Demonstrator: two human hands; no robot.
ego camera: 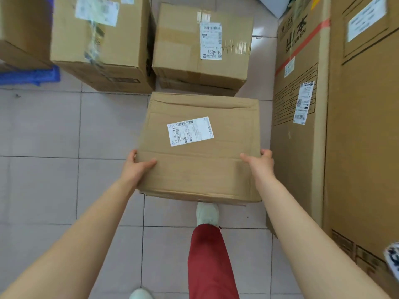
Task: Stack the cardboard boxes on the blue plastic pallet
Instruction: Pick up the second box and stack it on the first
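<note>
A cardboard box [198,169] with a white shipping label on top is held above the tiled floor in the middle of the view. My left hand [136,164] grips its left side, thumb on the top face. My right hand [260,161] grips its right side the same way. The blue plastic pallet [32,76] shows at the far left edge, with a cardboard box [19,35] standing on it. Only a corner of the pallet is visible.
Two more boxes stand on the floor ahead: a large one [101,46] beside the pallet and a labelled one [200,46] just beyond the held box. Tall cartons [356,126] wall the right side. My red-trousered leg and white shoe [207,214] are under the held box.
</note>
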